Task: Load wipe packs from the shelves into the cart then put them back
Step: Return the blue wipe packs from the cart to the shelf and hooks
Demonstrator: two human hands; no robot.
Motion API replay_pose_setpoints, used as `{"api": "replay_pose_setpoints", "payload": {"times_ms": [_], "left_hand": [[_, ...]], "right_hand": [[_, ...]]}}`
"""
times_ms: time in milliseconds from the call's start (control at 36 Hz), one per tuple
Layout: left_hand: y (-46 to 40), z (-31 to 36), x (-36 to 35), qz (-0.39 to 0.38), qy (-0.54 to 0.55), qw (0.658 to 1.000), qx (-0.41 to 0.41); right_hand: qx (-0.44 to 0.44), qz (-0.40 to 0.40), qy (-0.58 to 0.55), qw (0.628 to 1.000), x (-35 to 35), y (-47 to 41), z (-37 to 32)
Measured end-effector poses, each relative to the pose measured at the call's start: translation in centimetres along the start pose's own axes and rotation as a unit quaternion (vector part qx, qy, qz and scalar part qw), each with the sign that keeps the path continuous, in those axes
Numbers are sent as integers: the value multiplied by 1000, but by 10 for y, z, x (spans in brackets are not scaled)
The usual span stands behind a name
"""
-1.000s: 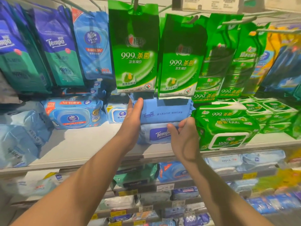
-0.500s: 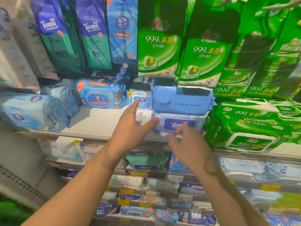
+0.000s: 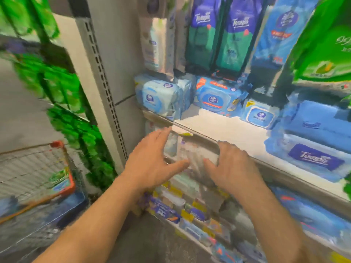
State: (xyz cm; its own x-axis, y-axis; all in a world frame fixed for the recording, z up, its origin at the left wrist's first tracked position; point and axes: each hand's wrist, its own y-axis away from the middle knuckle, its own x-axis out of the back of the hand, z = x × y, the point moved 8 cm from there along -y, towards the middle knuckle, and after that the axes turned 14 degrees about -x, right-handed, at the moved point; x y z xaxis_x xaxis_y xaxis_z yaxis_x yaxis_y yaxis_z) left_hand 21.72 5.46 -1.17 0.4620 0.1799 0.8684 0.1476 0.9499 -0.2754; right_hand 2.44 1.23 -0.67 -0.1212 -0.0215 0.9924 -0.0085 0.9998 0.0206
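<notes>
Head view: left hand (image 3: 152, 160) & right hand (image 3: 233, 166) spread open, empty, below shelf (image 3: 218, 130) front edge; Tempo packs (image 3: 311, 143) at shelf's right end. Judged: between picks; next, reach into cart (image 3: 36, 168), far left.

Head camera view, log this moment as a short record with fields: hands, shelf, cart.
left hand: open, empty, in front of shelf edge
right hand: open, empty
Tempo packs: stacked on shelf, right of both hands, untouched
cart: at left, contents too blurred to tell
image: motion-blurred
</notes>
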Motion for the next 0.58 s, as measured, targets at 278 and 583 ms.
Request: {"api": "replay_pose_setpoints", "payload": {"times_ms": [278, 583], "left_hand": [[111, -132, 96, 34, -40, 996, 74], [255, -276, 169, 38, -31, 973, 227]], "right_hand": [[111, 7, 3, 994, -17, 48, -194], [201, -74, 11, 977, -63, 119, -392]]}}
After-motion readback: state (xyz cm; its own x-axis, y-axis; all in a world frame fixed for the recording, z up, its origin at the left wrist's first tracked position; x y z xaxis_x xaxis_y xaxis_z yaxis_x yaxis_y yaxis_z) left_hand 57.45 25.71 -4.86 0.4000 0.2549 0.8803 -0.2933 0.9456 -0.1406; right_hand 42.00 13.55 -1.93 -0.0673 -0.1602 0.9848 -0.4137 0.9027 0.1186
